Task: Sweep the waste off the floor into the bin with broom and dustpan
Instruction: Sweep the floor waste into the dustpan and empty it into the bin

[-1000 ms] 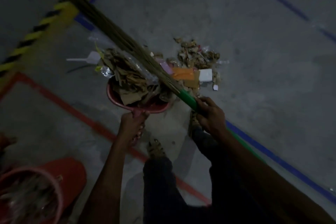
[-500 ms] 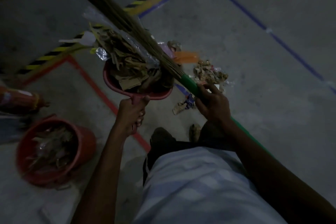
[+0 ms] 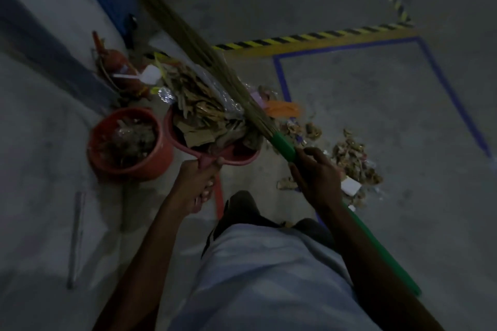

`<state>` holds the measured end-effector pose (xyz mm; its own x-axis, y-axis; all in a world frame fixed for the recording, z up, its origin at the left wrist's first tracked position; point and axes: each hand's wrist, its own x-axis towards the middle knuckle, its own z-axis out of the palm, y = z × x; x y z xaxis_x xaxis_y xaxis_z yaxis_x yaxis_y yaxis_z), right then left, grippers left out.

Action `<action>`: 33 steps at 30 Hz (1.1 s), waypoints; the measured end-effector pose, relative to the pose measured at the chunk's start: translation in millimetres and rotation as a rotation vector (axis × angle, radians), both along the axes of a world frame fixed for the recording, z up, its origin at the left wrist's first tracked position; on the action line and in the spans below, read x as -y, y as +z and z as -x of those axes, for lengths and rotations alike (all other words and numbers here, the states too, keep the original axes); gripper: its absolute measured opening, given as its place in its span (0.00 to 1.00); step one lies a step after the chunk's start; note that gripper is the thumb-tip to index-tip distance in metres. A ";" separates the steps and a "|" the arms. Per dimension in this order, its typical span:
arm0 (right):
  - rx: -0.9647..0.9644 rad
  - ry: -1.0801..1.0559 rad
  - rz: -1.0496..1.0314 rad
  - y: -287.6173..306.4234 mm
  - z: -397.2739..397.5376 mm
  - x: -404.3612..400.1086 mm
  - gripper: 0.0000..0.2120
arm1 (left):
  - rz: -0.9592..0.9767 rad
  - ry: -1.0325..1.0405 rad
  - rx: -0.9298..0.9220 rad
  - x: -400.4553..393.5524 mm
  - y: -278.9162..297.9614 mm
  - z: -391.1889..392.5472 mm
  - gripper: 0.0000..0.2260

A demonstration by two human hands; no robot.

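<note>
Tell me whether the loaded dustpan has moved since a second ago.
Yes. The dustpan has moved toward the red bin: earlier it was well apart from it, now its rim sits right beside the bin's rim.

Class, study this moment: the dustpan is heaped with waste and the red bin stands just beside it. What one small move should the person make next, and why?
Probably swing the dustpan left over the bin and tip it. The left hand holds the heaped pan beside the bin, not above it, while the right hand lays the broom across the load, steadying it.
</note>
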<state>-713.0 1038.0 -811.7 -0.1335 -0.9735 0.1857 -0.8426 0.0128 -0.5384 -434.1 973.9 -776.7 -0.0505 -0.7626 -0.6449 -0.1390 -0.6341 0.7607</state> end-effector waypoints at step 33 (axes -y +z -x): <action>-0.186 0.420 -0.132 -44.4 -239.8 162.4 0.18 | -0.125 0.459 -0.020 43.3 -68.7 -231.8 0.21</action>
<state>-473.3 875.5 -856.0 0.3002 -0.9530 0.0402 -0.8715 -0.2912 -0.3945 -202.4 930.6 -845.4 0.2597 -0.6258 -0.7355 0.1907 -0.7134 0.6743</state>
